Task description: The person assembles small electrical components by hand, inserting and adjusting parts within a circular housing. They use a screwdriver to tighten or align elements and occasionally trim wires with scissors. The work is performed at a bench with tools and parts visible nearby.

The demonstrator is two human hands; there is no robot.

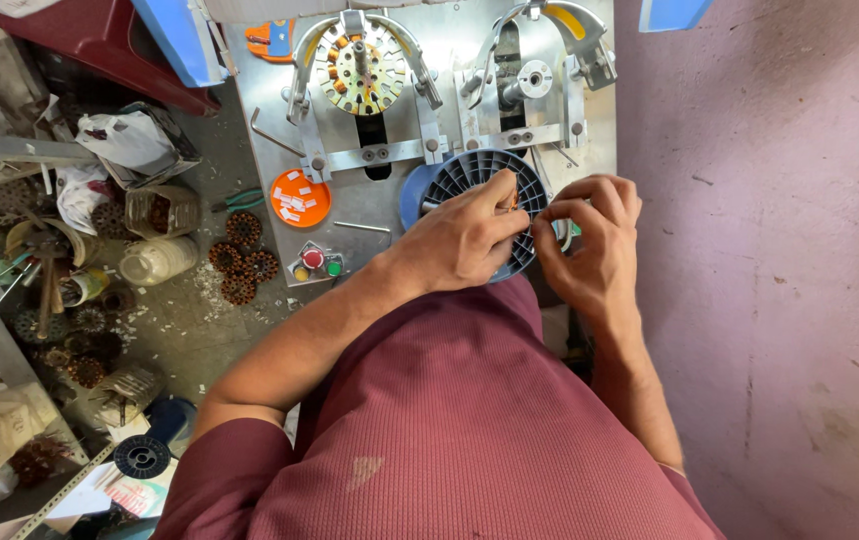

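Left hand (464,240) resting on dark ribbed spool (469,180) at near edge of metal desk (249,130), fingers pinched narrow. Right hand (594,245) just beside spool, fingertips pinched together; held item too small to tell.

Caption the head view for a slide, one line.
Both hands, left hand and right hand, pinch at the rim of a dark ribbed spool on a metal winding bench.

Maroon ribbed short-sleeved shirt — a pale smudge on the front, bare forearms, no rings or watch
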